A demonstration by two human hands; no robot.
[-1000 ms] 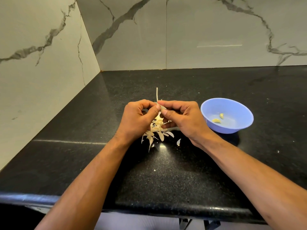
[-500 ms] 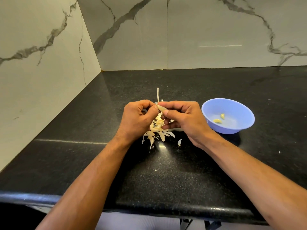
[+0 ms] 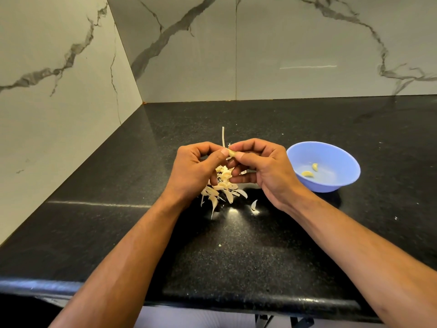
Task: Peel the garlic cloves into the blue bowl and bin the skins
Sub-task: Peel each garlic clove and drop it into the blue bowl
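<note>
Garlic clove (image 3: 231, 153) is mostly buried between the two thumbs, so only a pale sliver shows, and the hands also cover most of the skin pile (image 3: 223, 185) on the black counter (image 3: 236, 252). Left hand (image 3: 194, 169) and right hand (image 3: 264, 166) both pinch it tight with thumb and curled fingers, held above the pile. Blue bowl (image 3: 340, 185) with two peeled cloves (image 3: 309, 171) sits just beside the right hand, with open counter beyond it and toward the front edge.

Home kitchen: black granite counter (image 3: 236, 256), marble-look wall tiles (image 3: 283, 43), garlic skins (image 3: 222, 190), blue bowl (image 3: 331, 183).
</note>
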